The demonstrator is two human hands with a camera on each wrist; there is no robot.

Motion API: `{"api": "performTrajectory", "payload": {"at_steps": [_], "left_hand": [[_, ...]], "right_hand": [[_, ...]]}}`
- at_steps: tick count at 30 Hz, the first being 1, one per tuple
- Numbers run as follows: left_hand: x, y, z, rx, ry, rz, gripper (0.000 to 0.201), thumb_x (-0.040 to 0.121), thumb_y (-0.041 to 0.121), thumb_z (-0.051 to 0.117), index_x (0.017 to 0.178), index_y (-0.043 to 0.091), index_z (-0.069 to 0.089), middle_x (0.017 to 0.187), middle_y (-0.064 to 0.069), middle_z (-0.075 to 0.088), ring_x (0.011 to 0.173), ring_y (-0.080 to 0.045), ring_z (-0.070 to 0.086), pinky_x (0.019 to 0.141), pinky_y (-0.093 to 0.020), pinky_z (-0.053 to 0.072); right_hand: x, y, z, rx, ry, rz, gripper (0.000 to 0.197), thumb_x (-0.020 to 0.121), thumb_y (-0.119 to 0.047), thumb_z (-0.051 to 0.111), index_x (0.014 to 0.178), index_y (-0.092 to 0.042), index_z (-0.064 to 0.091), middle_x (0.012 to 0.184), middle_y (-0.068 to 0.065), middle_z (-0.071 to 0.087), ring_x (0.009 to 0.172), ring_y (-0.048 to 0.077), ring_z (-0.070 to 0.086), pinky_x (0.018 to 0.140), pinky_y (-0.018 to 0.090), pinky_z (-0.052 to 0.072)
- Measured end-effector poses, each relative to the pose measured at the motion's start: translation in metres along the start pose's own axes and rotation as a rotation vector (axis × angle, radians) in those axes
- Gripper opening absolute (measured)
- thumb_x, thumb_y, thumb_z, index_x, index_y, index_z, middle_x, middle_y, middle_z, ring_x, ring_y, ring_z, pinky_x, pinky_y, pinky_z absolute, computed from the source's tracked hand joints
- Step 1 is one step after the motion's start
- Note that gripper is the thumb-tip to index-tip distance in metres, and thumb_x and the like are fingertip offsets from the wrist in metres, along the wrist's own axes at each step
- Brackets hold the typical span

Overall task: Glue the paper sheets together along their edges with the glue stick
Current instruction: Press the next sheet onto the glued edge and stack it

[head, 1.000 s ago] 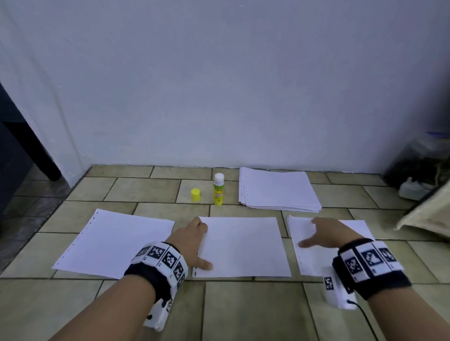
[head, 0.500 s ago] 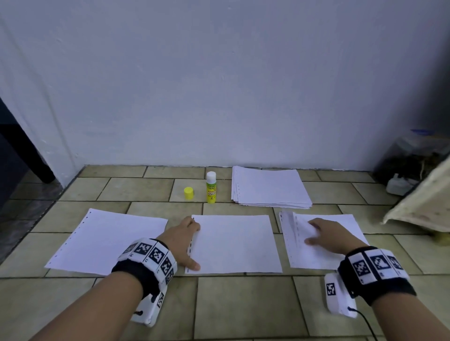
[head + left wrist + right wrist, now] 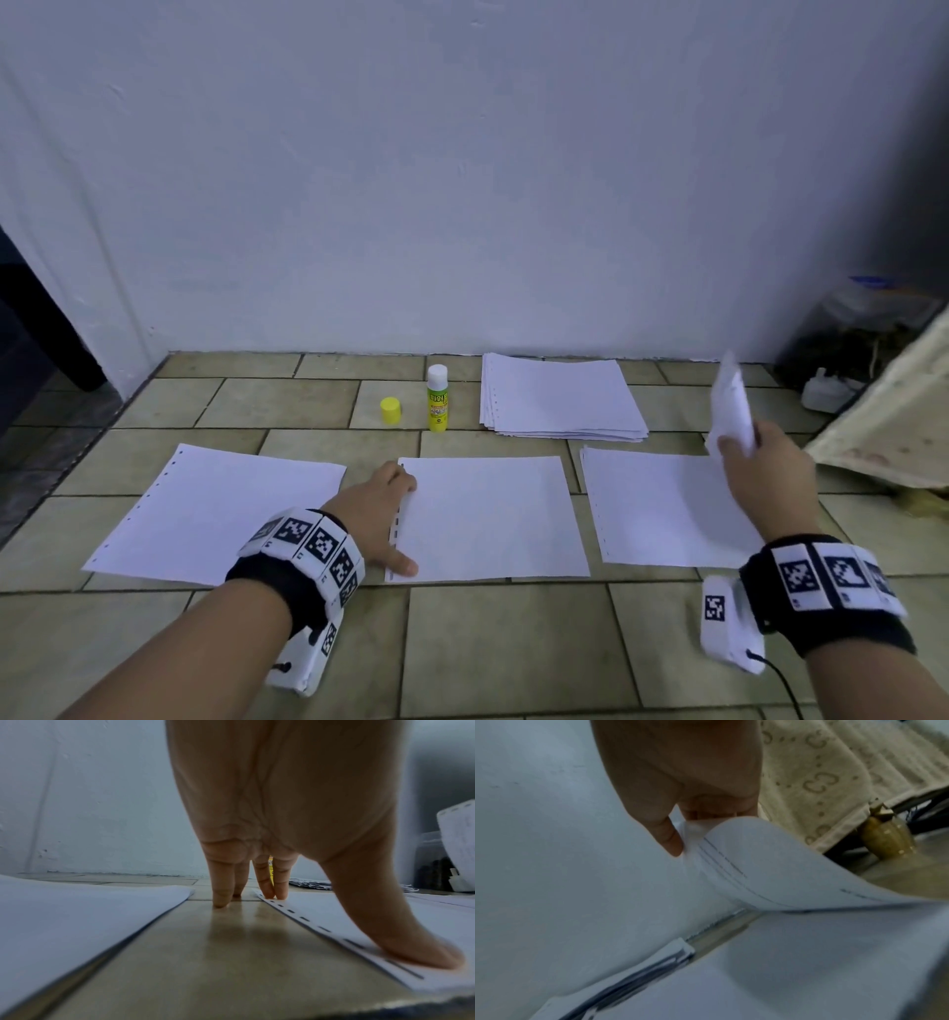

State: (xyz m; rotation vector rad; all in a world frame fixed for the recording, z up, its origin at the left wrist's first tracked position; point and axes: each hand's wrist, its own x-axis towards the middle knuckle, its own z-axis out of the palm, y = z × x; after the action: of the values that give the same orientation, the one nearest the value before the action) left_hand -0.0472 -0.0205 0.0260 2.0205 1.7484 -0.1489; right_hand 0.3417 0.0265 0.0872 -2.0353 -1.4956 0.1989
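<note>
Three single sheets lie side by side on the tiled floor (image 3: 493,642), and we read them from the left. Left sheet (image 3: 215,514) lies untouched. Just right of it our left hand (image 3: 377,509) rests in the gap, fingers straight: two fingertips (image 3: 221,902) press the tile, two more and the thumb pin the perforated left edge of the middle sheet (image 3: 488,519). That edge runs near to far, and so do the sheets' other side edges, so the seams to be glued run away from us.

Beyond the gap, near the wall, stands the glue stick (image 3: 437,398), upright and uncapped, its yellow cap (image 3: 390,410) just to its left; the paper stack (image 3: 560,398) lies to its right. We judge the left hand the nearer to the glue, straight ahead of its fingers.

Further right lies the right sheet (image 3: 662,509). Above its far right corner our right hand (image 3: 765,462) pinches a lifted sheet (image 3: 732,406), curled and held clear of the floor.
</note>
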Motion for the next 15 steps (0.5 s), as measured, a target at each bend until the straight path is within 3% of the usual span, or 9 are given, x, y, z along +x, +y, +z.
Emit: {"api": "performTrajectory", "payload": {"at_steps": [3, 5, 7, 11, 15], "left_hand": [[-0.001, 0.001, 0.001, -0.001, 0.014, 0.006, 0.103, 0.064, 0.054, 0.082, 0.142, 0.019, 0.025, 0.144, 0.007, 0.02, 0.121, -0.014, 0.048, 0.098, -0.03, 0.044], [-0.001, 0.002, 0.002, 0.002, 0.022, 0.003, 0.104, 0.063, 0.055, 0.082, 0.143, 0.02, 0.025, 0.145, 0.007, 0.019, 0.121, -0.013, 0.047, 0.098, -0.029, 0.043], [-0.003, 0.004, 0.004, 0.021, 0.036, -0.001, 0.103, 0.064, 0.055, 0.081, 0.144, 0.021, 0.025, 0.146, 0.007, 0.017, 0.12, -0.014, 0.048, 0.097, -0.028, 0.044], [-0.007, 0.004, 0.006, 0.028, 0.066, -0.008, 0.103, 0.065, 0.058, 0.079, 0.144, 0.02, 0.027, 0.149, 0.003, 0.002, 0.125, -0.023, 0.046, 0.102, -0.034, 0.044], [-0.009, 0.007, 0.004, 0.034, 0.065, 0.012, 0.1, 0.069, 0.057, 0.076, 0.145, 0.018, 0.025, 0.148, 0.003, 0.015, 0.127, -0.017, 0.043, 0.102, -0.029, 0.041]], "right_hand": [[-0.006, -0.018, -0.018, 0.034, 0.164, -0.05, 0.032, 0.09, -0.028, 0.044, 0.093, 0.002, 0.054, 0.075, 0.016, 0.052, 0.067, 0.031, 0.047, 0.061, 0.033, 0.034], [-0.014, -0.04, -0.028, 0.036, 0.165, -0.127, 0.029, 0.091, -0.027, 0.048, 0.099, 0.0, 0.057, 0.077, 0.015, 0.054, 0.069, 0.032, 0.049, 0.062, 0.032, 0.033], [-0.031, -0.068, -0.028, 0.032, 0.055, -0.185, 0.026, 0.092, -0.023, 0.054, 0.109, -0.003, 0.059, 0.085, 0.02, 0.061, 0.078, 0.035, 0.053, 0.064, 0.031, 0.03], [-0.086, -0.115, 0.015, -0.024, -0.379, -0.341, 0.032, 0.094, -0.036, 0.053, 0.118, -0.015, 0.055, 0.094, 0.008, 0.066, 0.092, 0.029, 0.057, 0.066, 0.03, 0.03], [-0.119, -0.134, 0.076, -0.195, -0.589, -0.512, 0.032, 0.095, -0.04, 0.042, 0.114, -0.016, 0.053, 0.108, 0.006, 0.064, 0.1, 0.027, 0.058, 0.083, 0.034, 0.04]]}}
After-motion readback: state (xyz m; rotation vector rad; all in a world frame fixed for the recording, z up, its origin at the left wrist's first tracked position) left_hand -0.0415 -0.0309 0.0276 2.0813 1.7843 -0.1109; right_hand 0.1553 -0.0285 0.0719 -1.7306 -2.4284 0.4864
